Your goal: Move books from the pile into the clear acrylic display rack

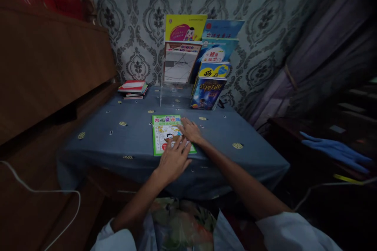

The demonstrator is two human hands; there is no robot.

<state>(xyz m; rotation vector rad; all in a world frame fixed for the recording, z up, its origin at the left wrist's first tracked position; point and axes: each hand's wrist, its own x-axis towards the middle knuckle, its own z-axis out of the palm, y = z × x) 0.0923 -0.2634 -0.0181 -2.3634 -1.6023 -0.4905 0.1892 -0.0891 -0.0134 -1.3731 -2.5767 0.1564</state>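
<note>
A green-bordered picture book (pixel 160 129) lies shut and flat near the front edge of the table, its cover facing up. My left hand (pixel 173 160) rests over the lower part of that cover with its fingers spread. Across the book's upper right side lies my right hand (pixel 191 130), fingers stretched out and touching the cover. Neither hand grips anything. Parts of the cover are hidden under my fingers.
Behind the book, a clear stand (pixel 173 96) holds several books in two columns. A small stack of books (pixel 134 88) sits at the table's back left. A blue cloth (pixel 118 141) covers the table. Blue gloves (pixel 335 149) lie on dark furniture at right.
</note>
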